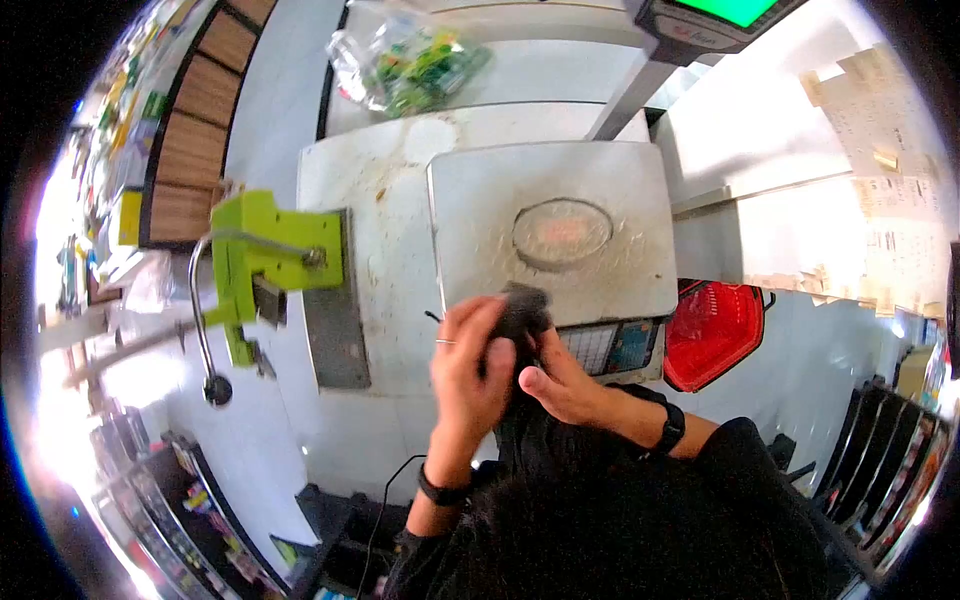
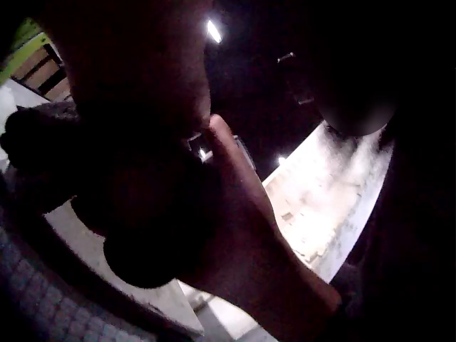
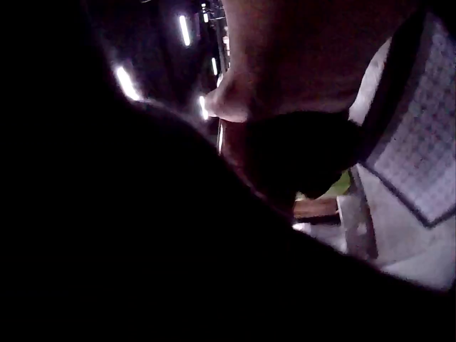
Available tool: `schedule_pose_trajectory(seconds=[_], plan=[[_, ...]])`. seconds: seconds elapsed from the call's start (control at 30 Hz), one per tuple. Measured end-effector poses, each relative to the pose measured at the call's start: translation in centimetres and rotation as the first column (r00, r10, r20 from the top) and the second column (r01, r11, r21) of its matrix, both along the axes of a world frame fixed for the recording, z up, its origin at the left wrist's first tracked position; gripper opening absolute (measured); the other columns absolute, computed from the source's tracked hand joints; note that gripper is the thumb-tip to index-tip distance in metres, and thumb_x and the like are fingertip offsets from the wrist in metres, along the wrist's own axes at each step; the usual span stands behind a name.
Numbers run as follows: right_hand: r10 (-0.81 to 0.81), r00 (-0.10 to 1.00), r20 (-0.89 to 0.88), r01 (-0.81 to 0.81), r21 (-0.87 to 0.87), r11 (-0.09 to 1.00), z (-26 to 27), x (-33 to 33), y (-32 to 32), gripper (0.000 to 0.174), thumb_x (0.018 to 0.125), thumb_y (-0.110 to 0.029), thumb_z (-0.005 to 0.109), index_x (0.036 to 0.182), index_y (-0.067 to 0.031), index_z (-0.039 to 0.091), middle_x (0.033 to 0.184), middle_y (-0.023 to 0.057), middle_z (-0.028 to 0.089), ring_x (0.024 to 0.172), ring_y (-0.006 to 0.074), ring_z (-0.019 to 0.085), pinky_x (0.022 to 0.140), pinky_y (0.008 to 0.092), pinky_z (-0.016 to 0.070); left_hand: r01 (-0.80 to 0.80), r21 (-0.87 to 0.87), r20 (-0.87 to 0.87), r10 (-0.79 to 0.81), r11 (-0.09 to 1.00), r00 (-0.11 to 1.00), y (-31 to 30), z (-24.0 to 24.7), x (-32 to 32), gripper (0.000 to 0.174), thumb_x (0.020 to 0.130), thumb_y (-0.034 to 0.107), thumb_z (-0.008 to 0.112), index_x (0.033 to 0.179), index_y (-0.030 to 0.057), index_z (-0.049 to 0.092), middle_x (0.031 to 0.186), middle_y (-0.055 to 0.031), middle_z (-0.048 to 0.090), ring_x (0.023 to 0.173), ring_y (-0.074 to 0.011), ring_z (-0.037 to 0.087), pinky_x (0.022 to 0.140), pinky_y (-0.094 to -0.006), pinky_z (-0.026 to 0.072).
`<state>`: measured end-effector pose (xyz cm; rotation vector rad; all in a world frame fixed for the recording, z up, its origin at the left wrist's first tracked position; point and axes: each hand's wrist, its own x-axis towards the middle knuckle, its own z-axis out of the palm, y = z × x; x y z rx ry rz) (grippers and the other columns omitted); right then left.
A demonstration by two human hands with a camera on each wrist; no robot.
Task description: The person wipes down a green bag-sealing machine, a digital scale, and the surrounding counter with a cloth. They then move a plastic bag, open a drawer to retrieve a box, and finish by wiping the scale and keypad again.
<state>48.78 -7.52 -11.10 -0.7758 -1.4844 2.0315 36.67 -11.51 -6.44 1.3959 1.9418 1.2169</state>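
Note:
A dark, bunched item (image 1: 524, 312), blurred and too unclear to name, is between the two hands over the front edge of the weighing scale's plate (image 1: 470, 200). Curled fingers of the left hand (image 1: 472, 365) grip it from the left side. The right hand (image 1: 575, 385) is against it from the right, thumb pointing left, its other fingers partly hidden behind the item. In the left wrist view the dark item (image 2: 35, 142) shows beside the shadowed hands; the right wrist view is mostly black.
A green tape dispenser (image 1: 265, 250) with a metal arm stands left of the scale. The scale's keypad (image 1: 590, 350) lies just right of the hands, a red basket (image 1: 712, 330) beyond it. A plastic bag with green contents (image 1: 425, 75) lies behind; the display post (image 1: 630, 95) rises back right.

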Motion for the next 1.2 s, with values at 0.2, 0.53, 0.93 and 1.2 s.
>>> schedule_pose_trajectory(seconds=[0.2, 0.53, 0.93, 1.2], plan=[[-0.034, 0.998, 0.056, 0.055, -0.429, 0.902, -1.4, 2.3, -2.8, 0.056, 0.089, -0.019, 0.062, 0.135, -0.0101, 0.032, 0.114, 0.0068, 0.054, 0.104, 0.0168, 0.051, 0.088, 0.0329, 0.0453, 0.147, -0.132, 0.208, -0.118, 0.980, 0.971, -7.2, -2.0, 1.1, 0.061, 0.077, -0.004, 0.046, 0.137, 0.0029, 0.038, 0.136, -0.0199, 0.038, 0.126, -0.0374, 0.037, 0.107, -0.0387, 0.0303], [-0.407, 0.791, 0.457, 0.578, -0.339, 0.742, -5.0, 6.4, -10.2, 0.041, 0.091, -0.024, 0.055, 0.120, 0.0012, 0.041, 0.103, 0.0079, 0.053, 0.093, 0.0161, 0.050, 0.082, 0.0300, 0.0427, 0.337, -0.355, 0.410, -0.179, 0.872, 0.894, -13.1, -7.0, 6.3, 0.085, 0.073, -0.001, 0.068, 0.142, 0.0060, 0.018, 0.140, -0.0161, 0.033, 0.116, -0.0276, 0.048, 0.095, -0.0381, 0.0432], [-0.720, 0.418, 0.554, 0.895, -0.387, 0.222, -5.8, 22.5, -12.7, 0.027, 0.089, -0.033, 0.052, 0.092, -0.0061, 0.056, 0.097, 0.0064, 0.056, 0.084, 0.0188, 0.054, 0.072, 0.0326, 0.0448, 0.855, -0.239, 0.717, -0.511, 0.460, 0.475, -13.7, -18.1, 20.4, 0.046, 0.081, 0.032, 0.068, 0.113, 0.0050, 0.050, 0.092, -0.0187, 0.063, 0.087, -0.0327, 0.062, 0.076, -0.0385, 0.0468], [-0.565, 0.512, 0.647, 0.223, 0.534, 0.815, -16.9, 27.6, 2.2, 0.033, 0.082, -0.024, 0.060, 0.097, 0.0031, 0.053, 0.097, 0.0219, 0.058, 0.092, 0.0371, 0.056, 0.081, 0.0415, 0.0446, 0.473, -0.418, 0.908, 0.355, 0.776, 0.221, -7.9, -22.2, 32.8, 0.060, 0.090, 0.034, 0.060, 0.131, -0.0031, 0.037, 0.126, -0.0124, 0.050, 0.111, -0.0184, 0.049, 0.093, -0.0321, 0.0407]])
